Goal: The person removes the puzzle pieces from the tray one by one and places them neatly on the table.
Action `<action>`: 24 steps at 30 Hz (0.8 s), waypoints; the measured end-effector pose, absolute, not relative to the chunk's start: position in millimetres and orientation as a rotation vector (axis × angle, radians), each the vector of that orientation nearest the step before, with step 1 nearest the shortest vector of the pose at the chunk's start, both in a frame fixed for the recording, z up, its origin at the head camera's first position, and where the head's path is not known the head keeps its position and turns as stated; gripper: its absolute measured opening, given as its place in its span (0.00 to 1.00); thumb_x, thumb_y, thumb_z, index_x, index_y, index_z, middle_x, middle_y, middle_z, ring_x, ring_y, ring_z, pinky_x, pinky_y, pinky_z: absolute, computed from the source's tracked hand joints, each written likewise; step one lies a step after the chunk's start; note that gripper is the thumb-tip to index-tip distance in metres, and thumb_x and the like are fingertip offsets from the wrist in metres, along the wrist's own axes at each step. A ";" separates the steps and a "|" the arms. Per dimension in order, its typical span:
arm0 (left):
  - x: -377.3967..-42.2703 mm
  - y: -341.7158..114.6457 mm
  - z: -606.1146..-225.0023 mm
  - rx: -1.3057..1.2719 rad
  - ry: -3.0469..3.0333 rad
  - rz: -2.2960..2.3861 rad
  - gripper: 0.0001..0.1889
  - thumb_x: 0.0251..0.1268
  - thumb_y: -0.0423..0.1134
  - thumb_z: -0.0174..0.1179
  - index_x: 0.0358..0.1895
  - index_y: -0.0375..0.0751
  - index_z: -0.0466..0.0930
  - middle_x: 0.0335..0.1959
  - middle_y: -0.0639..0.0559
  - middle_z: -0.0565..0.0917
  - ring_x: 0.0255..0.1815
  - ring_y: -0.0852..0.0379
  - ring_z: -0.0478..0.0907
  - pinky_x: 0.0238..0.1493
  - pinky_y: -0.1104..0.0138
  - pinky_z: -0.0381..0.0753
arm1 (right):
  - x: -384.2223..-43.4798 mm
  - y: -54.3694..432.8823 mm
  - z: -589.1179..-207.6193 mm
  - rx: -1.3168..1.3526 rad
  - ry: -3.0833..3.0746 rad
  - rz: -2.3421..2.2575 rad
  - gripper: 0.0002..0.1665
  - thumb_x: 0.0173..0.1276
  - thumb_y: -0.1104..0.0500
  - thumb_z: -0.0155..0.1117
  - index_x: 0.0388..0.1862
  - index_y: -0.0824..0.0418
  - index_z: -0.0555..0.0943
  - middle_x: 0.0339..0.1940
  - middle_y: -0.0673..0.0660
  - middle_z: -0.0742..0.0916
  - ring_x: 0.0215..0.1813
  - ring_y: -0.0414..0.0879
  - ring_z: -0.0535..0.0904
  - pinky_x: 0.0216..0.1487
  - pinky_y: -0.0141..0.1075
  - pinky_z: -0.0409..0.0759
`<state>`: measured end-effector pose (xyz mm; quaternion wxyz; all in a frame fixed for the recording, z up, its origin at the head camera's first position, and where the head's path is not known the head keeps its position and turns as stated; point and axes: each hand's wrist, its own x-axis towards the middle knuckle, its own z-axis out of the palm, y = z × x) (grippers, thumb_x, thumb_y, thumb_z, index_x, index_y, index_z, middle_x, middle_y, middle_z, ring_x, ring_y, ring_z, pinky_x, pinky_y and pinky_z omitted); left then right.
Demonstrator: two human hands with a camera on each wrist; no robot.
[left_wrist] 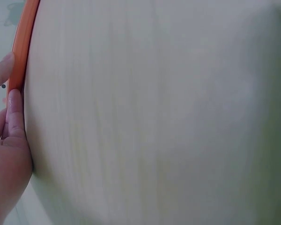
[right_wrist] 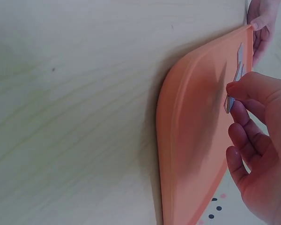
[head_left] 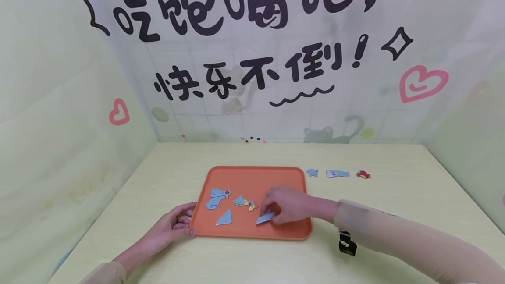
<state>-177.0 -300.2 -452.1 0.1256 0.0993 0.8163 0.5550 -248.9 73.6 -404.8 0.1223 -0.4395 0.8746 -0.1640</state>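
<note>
An orange tray (head_left: 252, 173) lies on the table with several flat, light-blue printed puzzle pieces on it. Over its right front part, my right hand (head_left: 285, 205) pinches a light-blue puzzle piece (head_left: 265, 218) between thumb and fingertips; the right wrist view shows this piece (right_wrist: 229, 104) edge-on. My left hand (head_left: 173, 225) holds the tray's left rim near the front corner, thumb and fingers at the edge. To the left of the pinched piece lie a triangular piece (head_left: 224, 218), a blue-and-yellow group (head_left: 243, 202) and a joined-looking pair (head_left: 217, 198).
On the table beyond the tray's right back corner, a small blue piece (head_left: 312, 172), a long blue piece (head_left: 337, 173) and a red piece (head_left: 363, 174) lie in a row. A black item (head_left: 347, 243) shows below the right sleeve. A printed curtain (head_left: 252, 122) stands behind the table.
</note>
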 end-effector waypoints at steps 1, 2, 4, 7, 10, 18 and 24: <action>-177.1 -300.2 -452.2 0.289 2.376 1.619 0.44 0.58 0.37 0.70 0.75 0.31 0.57 0.60 0.34 0.68 0.47 0.64 0.72 0.47 0.77 0.78 | -249.8 75.2 -404.8 -1.283 2.558 -0.481 0.13 0.60 0.56 0.72 0.44 0.44 0.87 0.38 0.38 0.83 0.42 0.32 0.72 0.45 0.27 0.74; -177.1 -300.2 -452.1 0.289 2.377 1.619 0.44 0.58 0.37 0.70 0.75 0.31 0.57 0.60 0.34 0.68 0.47 0.64 0.72 0.47 0.77 0.78 | -250.7 76.7 -404.7 -1.283 2.561 -0.490 0.13 0.59 0.56 0.72 0.44 0.44 0.87 0.38 0.38 0.83 0.42 0.32 0.72 0.45 0.27 0.74; -177.1 -300.1 -452.0 0.290 2.377 1.617 0.44 0.58 0.37 0.70 0.75 0.31 0.57 0.60 0.34 0.68 0.47 0.64 0.72 0.47 0.77 0.79 | -252.7 80.0 -404.5 -1.283 2.570 -0.505 0.14 0.59 0.56 0.72 0.44 0.44 0.87 0.39 0.38 0.83 0.42 0.32 0.72 0.45 0.27 0.74; -177.2 -299.9 -451.7 0.291 2.380 1.610 0.43 0.58 0.37 0.70 0.75 0.32 0.57 0.60 0.34 0.68 0.47 0.64 0.73 0.47 0.76 0.79 | -255.0 85.5 -403.0 -1.291 2.585 -0.528 0.13 0.59 0.56 0.72 0.44 0.45 0.88 0.39 0.38 0.84 0.43 0.33 0.73 0.46 0.28 0.75; -177.2 -299.6 -451.4 0.284 2.384 1.600 0.43 0.59 0.37 0.70 0.75 0.32 0.56 0.60 0.34 0.68 0.47 0.63 0.72 0.47 0.76 0.78 | -256.8 91.2 -401.1 -1.296 2.598 -0.546 0.13 0.59 0.58 0.71 0.43 0.46 0.88 0.39 0.39 0.84 0.43 0.34 0.73 0.47 0.29 0.75; -176.2 -299.0 -449.8 0.276 2.363 1.607 0.43 0.60 0.37 0.69 0.75 0.31 0.55 0.61 0.34 0.67 0.48 0.64 0.72 0.48 0.76 0.78 | -262.6 106.0 -394.2 -1.301 2.642 -0.604 0.13 0.58 0.60 0.70 0.43 0.47 0.88 0.39 0.39 0.84 0.44 0.35 0.75 0.49 0.31 0.76; -176.5 -299.3 -449.9 0.281 2.361 1.611 0.43 0.60 0.37 0.69 0.75 0.32 0.55 0.61 0.34 0.68 0.48 0.64 0.72 0.48 0.76 0.77 | -266.7 119.1 -386.6 -1.266 2.690 -0.645 0.14 0.59 0.60 0.70 0.43 0.47 0.88 0.40 0.41 0.85 0.45 0.38 0.76 0.50 0.36 0.77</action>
